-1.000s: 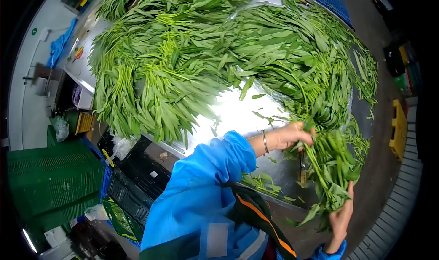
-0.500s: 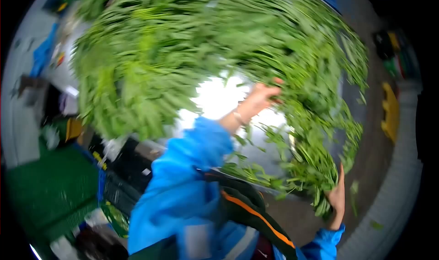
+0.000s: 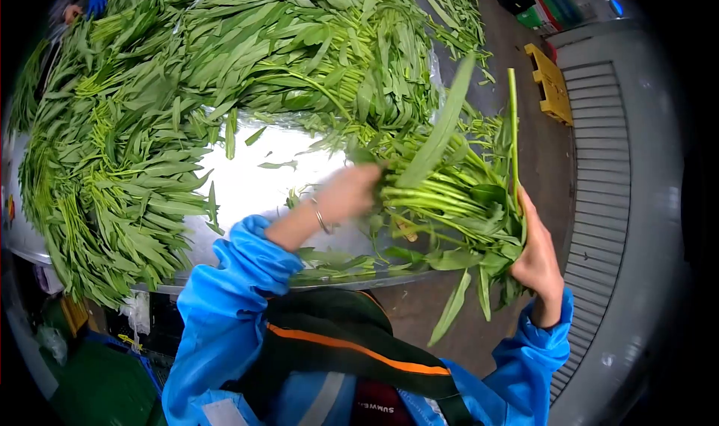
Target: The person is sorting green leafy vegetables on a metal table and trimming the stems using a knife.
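Leafy green bunch (image 3: pixel 449 201), level, above table edge

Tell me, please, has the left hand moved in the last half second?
Yes. The left hand has drawn back from the pile toward the near edge of the table, onto the bunch.

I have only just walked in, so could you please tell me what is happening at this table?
A person in blue sleeves holds a bunch of leafy greens between both hands over the near edge of a metal table. The left hand grips the stalks, the right hand the leaves. Heaps of greens lie on the table.
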Demonstrator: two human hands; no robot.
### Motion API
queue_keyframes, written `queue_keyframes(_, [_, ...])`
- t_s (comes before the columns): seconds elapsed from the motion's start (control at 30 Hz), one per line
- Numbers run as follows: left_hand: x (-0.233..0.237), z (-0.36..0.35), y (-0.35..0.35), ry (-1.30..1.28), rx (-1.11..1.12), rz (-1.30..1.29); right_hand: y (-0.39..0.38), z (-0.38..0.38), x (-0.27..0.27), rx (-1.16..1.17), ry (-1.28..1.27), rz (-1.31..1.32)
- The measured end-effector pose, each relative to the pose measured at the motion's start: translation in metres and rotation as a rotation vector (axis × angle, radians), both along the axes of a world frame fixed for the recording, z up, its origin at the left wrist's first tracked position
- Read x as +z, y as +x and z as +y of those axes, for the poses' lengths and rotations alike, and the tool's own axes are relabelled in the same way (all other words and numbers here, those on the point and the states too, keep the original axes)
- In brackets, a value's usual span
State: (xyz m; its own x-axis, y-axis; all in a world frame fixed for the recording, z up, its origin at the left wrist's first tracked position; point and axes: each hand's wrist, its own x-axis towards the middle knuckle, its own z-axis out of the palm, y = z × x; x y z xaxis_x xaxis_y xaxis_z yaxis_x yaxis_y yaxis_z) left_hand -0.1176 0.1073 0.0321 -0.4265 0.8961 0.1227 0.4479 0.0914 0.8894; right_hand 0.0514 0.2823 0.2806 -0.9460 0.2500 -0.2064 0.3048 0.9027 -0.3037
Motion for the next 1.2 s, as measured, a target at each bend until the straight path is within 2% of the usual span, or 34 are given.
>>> queue_keyframes(0.03, [-0.013, 0.006, -0.010, 0.292, 0.249, -0.097, 0.000, -0.004, 0.010, -0.053, 0.068, -0.014])
queue_keyframes(0.1, [-0.016, -0.009, -0.062, -0.008, 0.699, -0.624, 0.003, -0.007, 0.021, -0.129, 0.128, -0.022])
queue_keyframes(0.17, [0.042, -0.025, -0.066, 0.222, 0.748, -0.760, 0.004, -0.008, 0.024, -0.171, 0.205, -0.007])
queue_keyframes(0.2, [0.070, -0.022, -0.057, 0.223, 0.682, -0.729, 0.002, -0.011, 0.021, -0.155, 0.246, 0.009])
queue_keyframes(0.27, [0.096, 0.005, -0.024, 0.511, 0.224, -0.435, -0.002, -0.019, 0.012, -0.110, 0.323, 0.032])
queue_keyframes(0.3, [0.110, 0.022, -0.014, 0.531, 0.328, -0.010, -0.004, -0.021, 0.006, -0.040, 0.290, 0.049])
queue_keyframes(0.33, [0.111, 0.025, -0.014, 0.478, 0.299, 0.161, -0.008, -0.028, 0.006, -0.059, 0.238, -0.038])
queue_keyframes(0.37, [0.113, 0.028, -0.015, 0.436, 0.273, 0.332, -0.008, -0.024, -0.001, -0.039, 0.145, 0.053])
queue_keyframes(0.4, [0.103, 0.025, -0.022, 0.339, 0.122, 0.242, -0.003, -0.017, -0.002, -0.090, -0.006, 0.058])
queue_keyframes(0.43, [0.076, 0.027, -0.033, 0.405, 0.080, -0.219, 0.002, -0.009, -0.004, -0.145, -0.155, 0.067])
queue_keyframes(0.47, [0.073, 0.017, -0.046, 0.354, 0.182, -0.397, 0.010, 0.002, 0.001, -0.265, -0.366, -0.011])
queue_keyframes(0.5, [0.088, 0.003, -0.064, 0.197, 0.341, -0.801, 0.022, 0.014, 0.000, -0.260, -0.470, -0.014])
queue_keyframes(0.53, [0.088, -0.011, -0.079, 0.168, 0.501, -0.756, 0.034, 0.023, -0.005, -0.255, -0.519, 0.032])
queue_keyframes(0.57, [0.081, -0.017, -0.090, 0.296, 0.488, -0.929, 0.046, 0.038, -0.010, -0.214, -0.654, 0.005])
queue_keyframes(0.6, [0.075, -0.025, -0.102, 0.217, 0.218, -1.110, 0.055, 0.053, -0.016, -0.165, -0.789, -0.017])
queue_keyframes(0.63, [0.093, -0.013, -0.087, 0.295, 0.019, -0.910, 0.055, 0.063, -0.024, -0.063, -0.888, -0.048])
queue_keyframes(0.67, [0.114, 0.001, -0.063, 0.368, -0.171, -0.703, 0.088, 0.090, -0.050, 0.031, -0.824, -0.027])
queue_keyframes(0.73, [0.108, 0.013, -0.034, 0.416, -0.333, -0.155, 0.072, 0.022, -0.051, -0.837, -1.548, 0.135])
queue_keyframes(0.77, [0.110, 0.021, -0.030, 0.418, -0.424, -0.542, 0.075, 0.020, -0.054, -0.843, -1.620, 0.092])
queue_keyframes(0.8, [0.108, 0.022, -0.048, 0.097, -0.336, -0.503, 0.080, 0.020, -0.061, -0.852, -1.691, 0.051])
queue_keyframes(0.87, [0.101, 0.004, -0.083, 0.332, 0.118, -1.040, 0.091, 0.021, -0.077, -0.875, -1.832, -0.035])
queue_keyframes(0.93, [0.067, -0.011, -0.135, 0.542, 0.210, -1.308, 0.099, 0.021, -0.087, -0.900, -1.971, -0.123])
queue_keyframes(0.97, [0.080, -0.009, -0.129, 0.406, 0.174, -1.125, 0.086, 0.010, -0.078, -1.000, -1.960, -0.129])
queue_keyframes(1.03, [0.122, 0.004, -0.097, 0.147, 0.108, -0.753, 0.075, -0.001, -0.077, -0.950, -1.984, -0.111])
queue_keyframes(1.1, [0.126, 0.016, -0.051, 0.217, -0.004, -0.344, 0.071, -0.005, -0.083, -0.867, -2.095, -0.107])
queue_keyframes(1.13, [0.122, 0.018, -0.033, 0.225, -0.036, -0.309, 0.074, -0.005, -0.085, -0.900, -2.100, -0.155])
queue_keyframes(1.17, [0.119, 0.017, -0.032, 0.196, -0.058, -0.393, 0.080, -0.005, -0.086, -0.934, -2.105, -0.198])
queue_keyframes(1.2, [0.125, 0.016, -0.046, 0.033, -0.125, -0.713, 0.087, -0.003, -0.087, -0.972, -2.112, -0.232])
